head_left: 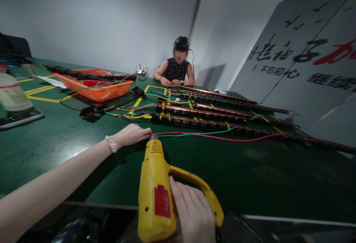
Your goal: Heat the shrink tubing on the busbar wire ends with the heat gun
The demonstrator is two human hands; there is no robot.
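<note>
My right hand (191, 211) is wrapped round the handle of a yellow heat gun (155, 187) with a red label, its nozzle pointing away from me over the green table (69, 139). My left hand (132, 134), with a bead bracelet at the wrist, lies just ahead of the nozzle and pinches the ends of a red wire (222, 137) and a green wire (200, 133). Both wires run right to a long strip of dark sockets with copper bars (194, 123).
Several more socket strips (222, 105) with coloured wires lie across yellow floor-tape lines. An orange tray (97, 87) holds more strips at left. A bottle (12, 94) stands on a phone (20, 118) at far left. A person (176, 68) sits opposite, hands on the table.
</note>
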